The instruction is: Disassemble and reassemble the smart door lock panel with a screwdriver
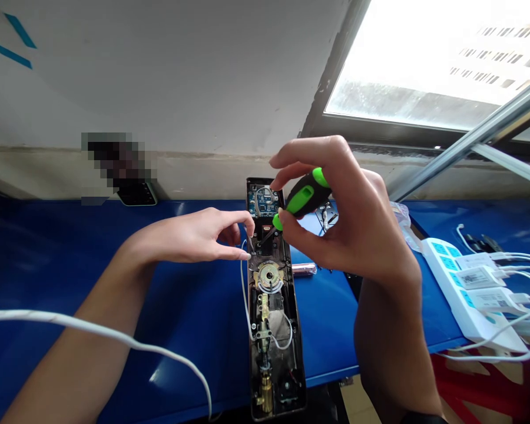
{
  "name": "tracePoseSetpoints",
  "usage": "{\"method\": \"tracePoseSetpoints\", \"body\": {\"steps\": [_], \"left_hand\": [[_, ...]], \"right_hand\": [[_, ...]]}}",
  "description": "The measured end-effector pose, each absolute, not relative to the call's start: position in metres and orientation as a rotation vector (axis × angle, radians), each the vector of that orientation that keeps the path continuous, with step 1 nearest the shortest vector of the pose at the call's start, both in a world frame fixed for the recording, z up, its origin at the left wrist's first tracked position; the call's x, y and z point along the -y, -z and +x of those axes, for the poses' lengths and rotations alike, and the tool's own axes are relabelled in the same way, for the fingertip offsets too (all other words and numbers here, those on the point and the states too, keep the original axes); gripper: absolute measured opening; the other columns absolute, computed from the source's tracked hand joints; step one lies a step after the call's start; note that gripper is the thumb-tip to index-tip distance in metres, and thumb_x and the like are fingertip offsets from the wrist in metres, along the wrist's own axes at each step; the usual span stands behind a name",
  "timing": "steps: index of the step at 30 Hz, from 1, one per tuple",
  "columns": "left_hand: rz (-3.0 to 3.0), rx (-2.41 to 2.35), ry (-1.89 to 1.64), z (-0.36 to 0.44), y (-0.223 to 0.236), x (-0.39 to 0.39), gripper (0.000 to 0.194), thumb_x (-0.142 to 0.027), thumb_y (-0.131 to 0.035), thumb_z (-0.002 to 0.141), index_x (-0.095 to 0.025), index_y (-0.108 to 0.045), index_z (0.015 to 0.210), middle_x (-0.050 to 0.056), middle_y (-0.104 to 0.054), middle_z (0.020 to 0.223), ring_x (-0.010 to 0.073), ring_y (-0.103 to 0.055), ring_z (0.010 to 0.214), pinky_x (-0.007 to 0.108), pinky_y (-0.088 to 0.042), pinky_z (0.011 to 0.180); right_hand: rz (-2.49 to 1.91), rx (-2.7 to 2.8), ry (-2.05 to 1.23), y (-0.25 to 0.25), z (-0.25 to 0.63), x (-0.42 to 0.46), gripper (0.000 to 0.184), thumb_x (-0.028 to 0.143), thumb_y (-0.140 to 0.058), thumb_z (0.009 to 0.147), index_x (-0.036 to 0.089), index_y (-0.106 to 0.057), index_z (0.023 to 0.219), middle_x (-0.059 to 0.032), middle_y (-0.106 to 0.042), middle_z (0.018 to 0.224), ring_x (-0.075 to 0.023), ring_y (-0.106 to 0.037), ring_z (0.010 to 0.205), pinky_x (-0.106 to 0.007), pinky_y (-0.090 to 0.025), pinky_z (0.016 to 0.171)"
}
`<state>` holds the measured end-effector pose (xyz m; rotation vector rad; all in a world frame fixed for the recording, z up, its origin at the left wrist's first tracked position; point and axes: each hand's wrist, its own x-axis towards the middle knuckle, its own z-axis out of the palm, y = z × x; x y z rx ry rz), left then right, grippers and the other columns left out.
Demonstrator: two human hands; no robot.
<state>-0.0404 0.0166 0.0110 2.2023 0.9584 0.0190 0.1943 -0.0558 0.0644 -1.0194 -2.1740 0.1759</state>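
A long, narrow black housing (298, 353), which looks like an opened door lock, lies lengthwise before me. Inside it are a blue circuit board (258, 209) at the far end, a round metal disc (269, 275) in the middle and a brass cylinder (266, 394) at the near end. My right hand (348, 218) is closed around a black and green screwdriver (301, 199), its shaft slanting down into the housing above the disc. At the housing's left edge, the thumb and bent forefinger of my left hand (212, 235) pinch a small part that I cannot make out, beside a thin white wire (246, 297).
A white power strip (446, 265) with several plugged-in chargers stands at right on the blue table (194, 347). A shiny pinkish cylinder (304, 270) lies right of the housing. One white cable (115, 335) crosses my left forearm. At the wall stands a dark device (136, 193), partly blurred.
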Motion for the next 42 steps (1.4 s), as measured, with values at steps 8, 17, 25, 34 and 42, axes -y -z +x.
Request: {"method": "tracePoseSetpoints", "body": {"steps": [8, 17, 25, 34, 42], "left_hand": [[2.389, -0.93, -0.237, -0.028, -0.015, -0.006, 0.034, -0.045, -0.072, 0.089, -0.024, -0.073, 0.116, 0.003, -0.071, 0.113, 0.0195, -0.066, 0.095, 0.029, -0.052, 0.079], [2.445, -0.831, -0.344, -0.01, -0.009, 0.001, 0.022, -0.035, -0.063, 0.099, -0.02, -0.079, 0.096, 0.005, -0.074, 0.099, 0.0183, -0.068, 0.087, 0.031, -0.05, 0.079], [2.417, -0.909, -0.303, -0.008, -0.003, 0.005, 0.021, -0.028, -0.062, 0.097, -0.021, -0.081, 0.102, 0.004, -0.08, 0.099, 0.0187, -0.073, 0.085, 0.029, -0.052, 0.077], [2.476, -0.836, -0.229, 0.03, -0.024, 0.013, 0.018, -0.021, -0.06, 0.092, -0.02, -0.078, 0.087, 0.002, -0.074, 0.082, 0.0142, -0.065, 0.07, 0.028, -0.047, 0.064], [2.636, -0.788, 0.036, 0.111, -0.018, -0.01, 0.015, -0.014, -0.059, 0.079, -0.018, -0.064, 0.065, 0.003, -0.058, 0.064, 0.0149, -0.048, 0.054, 0.033, -0.033, 0.055]], "right_hand": [[-0.986, 2.096, -0.181, -0.068, 0.206, 0.054, 0.043, 0.011, -0.066, 0.08, 0.028, -0.055, 0.118, -0.0016, -0.068, 0.104, -0.0234, -0.073, 0.101, -0.034, -0.059, 0.071], [-0.881, 1.888, -0.097, -0.073, 0.214, 0.058, 0.039, 0.013, -0.069, 0.075, 0.033, -0.057, 0.105, 0.0007, -0.068, 0.09, -0.0265, -0.076, 0.09, -0.04, -0.061, 0.065], [-0.949, 1.94, -0.054, -0.082, 0.239, 0.063, 0.035, 0.019, -0.07, 0.079, 0.033, -0.058, 0.109, -0.0009, -0.071, 0.093, -0.027, -0.076, 0.094, -0.042, -0.064, 0.075], [-1.241, 2.08, -0.202, -0.087, 0.285, 0.069, 0.041, 0.017, -0.069, 0.08, 0.029, -0.061, 0.119, 0.001, -0.074, 0.09, -0.0192, -0.071, 0.081, -0.035, -0.056, 0.071], [-1.549, 2.222, -0.331, -0.077, 0.313, 0.06, 0.034, 0.027, -0.072, 0.081, 0.027, -0.064, 0.113, 0.0012, -0.069, 0.075, -0.0157, -0.06, 0.06, -0.029, -0.046, 0.051]]}}
